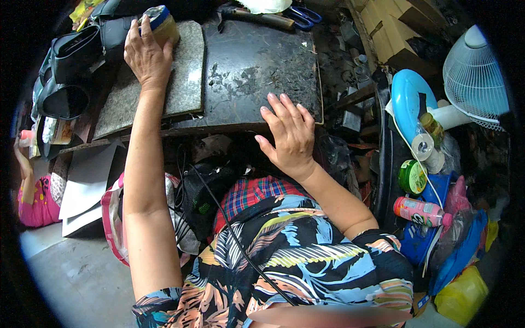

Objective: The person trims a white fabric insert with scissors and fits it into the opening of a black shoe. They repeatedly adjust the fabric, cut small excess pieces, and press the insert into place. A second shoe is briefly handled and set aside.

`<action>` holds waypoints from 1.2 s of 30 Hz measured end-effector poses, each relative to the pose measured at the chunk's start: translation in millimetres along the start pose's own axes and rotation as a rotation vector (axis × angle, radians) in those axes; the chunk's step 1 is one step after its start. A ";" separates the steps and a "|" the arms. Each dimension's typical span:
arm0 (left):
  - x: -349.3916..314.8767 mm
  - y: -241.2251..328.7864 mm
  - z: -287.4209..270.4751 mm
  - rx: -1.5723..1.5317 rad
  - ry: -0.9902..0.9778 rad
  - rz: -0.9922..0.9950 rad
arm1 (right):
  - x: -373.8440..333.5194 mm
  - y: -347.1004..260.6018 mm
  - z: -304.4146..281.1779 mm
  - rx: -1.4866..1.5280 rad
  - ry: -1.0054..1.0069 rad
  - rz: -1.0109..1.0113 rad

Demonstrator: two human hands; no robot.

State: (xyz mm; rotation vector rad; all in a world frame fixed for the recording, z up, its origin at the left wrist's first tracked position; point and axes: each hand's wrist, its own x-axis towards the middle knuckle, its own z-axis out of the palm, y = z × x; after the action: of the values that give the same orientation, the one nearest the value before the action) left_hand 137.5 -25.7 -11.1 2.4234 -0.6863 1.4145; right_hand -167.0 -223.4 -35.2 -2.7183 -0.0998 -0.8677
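At the far left of the worktable my left hand (149, 59) is stretched forward, fingers extended and apart. It lies against or just beside a jar with a blue rim (167, 30); whether it touches the jar I cannot tell. Beneath that hand is a grey, felt-like slab (188, 71). My right hand (291, 134) hovers by the front edge of the dark, scuffed tabletop (246, 71), fingers spread, holding nothing. Black shoe-like leather pieces (74, 46) are piled to the left of my left hand.
A hammer (262, 17) and blue-handled scissors (304, 17) lie at the back. On the right are a blue-and-white fan (413, 101), a green round tin (412, 176) and a pink bottle (421, 212). Another person's arm (26, 164) shows at far left.
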 end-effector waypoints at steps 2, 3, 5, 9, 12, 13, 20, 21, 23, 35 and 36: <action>-0.6 -0.6 -1.1 0.006 0.017 0.021 | -7.2 3.4 -1.4 0.048 -0.028 -0.055; 0.2 -1.1 -1.7 0.018 0.018 0.031 | -11.5 11.0 -5.6 0.088 -0.072 -0.087; 1.6 -0.6 -2.9 0.012 0.039 0.031 | -23.1 28.1 -14.0 0.155 -0.045 -0.216; 6.1 7.2 -11.8 -0.062 0.077 0.018 | -46.0 64.8 -28.1 0.042 0.223 -0.002; 9.6 17.9 -34.7 -0.059 0.184 0.056 | -46.9 87.6 -26.8 0.320 0.341 0.342; 9.5 20.7 -48.5 -0.084 0.155 0.055 | -46.5 92.0 -26.5 0.350 0.372 0.401; -35.6 29.8 -170.7 -0.689 -0.400 0.134 | -46.1 99.1 -31.5 0.251 0.350 0.223; -47.5 28.2 -183.6 -0.691 -0.595 0.097 | -45.3 98.8 -32.6 0.250 0.356 0.222; -68.5 20.9 -197.1 -0.728 -0.759 -0.013 | -42.9 98.4 -34.6 0.241 0.360 0.225; -123.5 37.1 -246.9 -0.385 -1.028 0.046 | -44.1 69.3 -28.1 0.304 0.194 0.004; -123.6 46.2 -255.9 -0.344 -1.128 0.044 | -43.1 69.5 -27.7 0.308 0.210 -0.004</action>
State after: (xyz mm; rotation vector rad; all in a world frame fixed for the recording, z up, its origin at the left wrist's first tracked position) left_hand -129.6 80.4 7.7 2.7263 -1.0588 -0.2197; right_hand -207.1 -297.0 -55.8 -2.3315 -0.1788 -1.0387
